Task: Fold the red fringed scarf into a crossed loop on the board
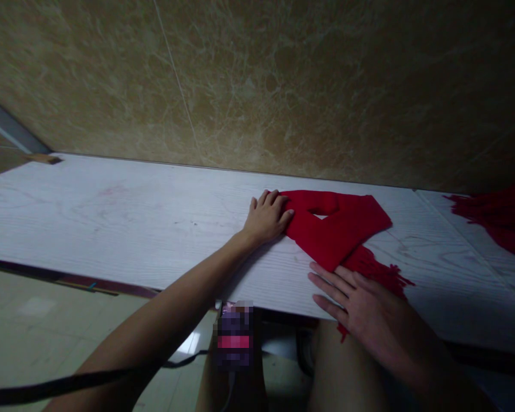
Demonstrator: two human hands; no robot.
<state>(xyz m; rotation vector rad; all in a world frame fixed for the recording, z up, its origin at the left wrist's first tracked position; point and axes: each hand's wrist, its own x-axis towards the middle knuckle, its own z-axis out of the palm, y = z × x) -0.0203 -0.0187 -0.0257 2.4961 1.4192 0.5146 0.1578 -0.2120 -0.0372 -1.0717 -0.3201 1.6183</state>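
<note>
A red scarf (326, 240) with a fringed end lies folded in a loop on a white wood-grain tabletop (124, 223). A small gap in the loop shows the white surface beneath. My left hand (266, 217) rests on the scarf's left end, its fingers lying over the edge and the thumb apart. At the scarf's lower corner is my right hand (360, 303), fingers stretched out and spread, with the fringe behind it. Part of the fringe is hidden by that hand, and a few strands hang over the front edge of the table.
Another dark red fringed cloth (502, 220) lies at the far right. A brown marbled wall (257, 86) borders the table's back edge. Below the front edge, a phone (235, 335) with a cable and a blurred screen rests by my leg. A black strap (86, 379) crosses the lower left.
</note>
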